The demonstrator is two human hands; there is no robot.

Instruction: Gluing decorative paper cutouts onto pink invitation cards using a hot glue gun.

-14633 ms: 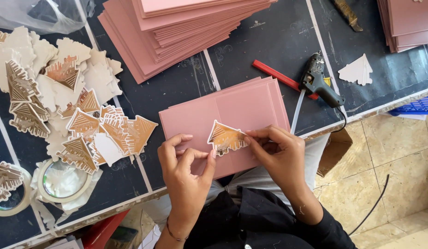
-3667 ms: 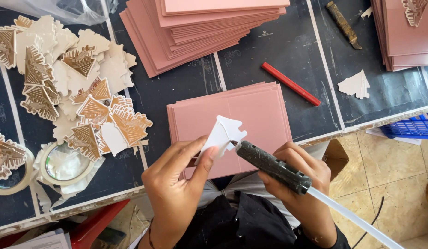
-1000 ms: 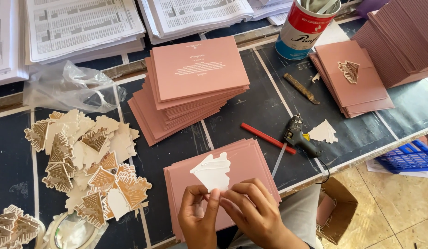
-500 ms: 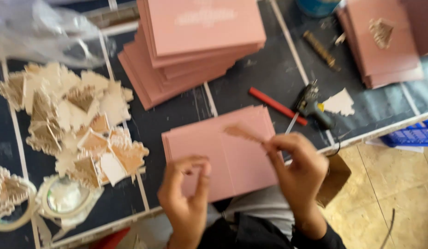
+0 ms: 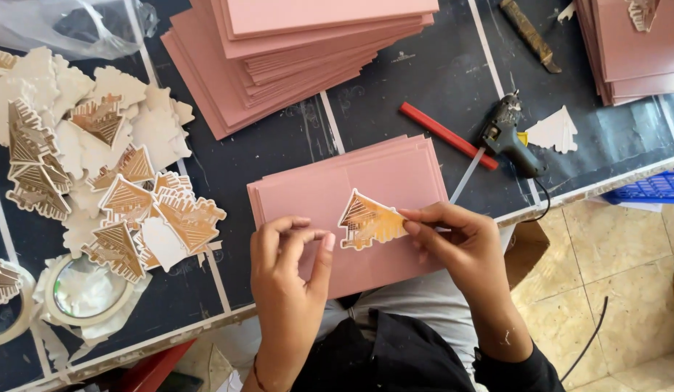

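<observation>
Head camera looks straight down on a dark work table [image 5: 279,156] with pale dividing strips. The right hand [image 5: 457,243] pinches the right edge of a small gold-and-white die-cut paper ornament shaped like a tiered roof [image 5: 370,220], thumb and forefinger closed on it. The ornament lies printed side up over the middle of a short stack of pink rectangular cards [image 5: 351,210] at the near table edge; whether it is pressed flat or held just above the card I cannot quite tell. Its long axis runs left to right, peak toward the left, so it extends leftward from the grip.

The left hand [image 5: 290,258] holds nothing; its fingers are loosely curled, tips resting on the pink card just left of the ornament, near it but apart. The right hand is the one on the piece.

Half a second earlier the ornament was lifted and blurred above the stack with both hands apart; now it sits centred on the card and the left hand has closed in beside it.

A black hot-glue gun [image 5: 508,138] lies to the far right beside a red flat pencil [image 5: 446,134]. A heap of matching gold-and-white ornaments [image 5: 97,167] lies left, and a tall pile of pink cards [image 5: 308,51] sits far centre.
</observation>
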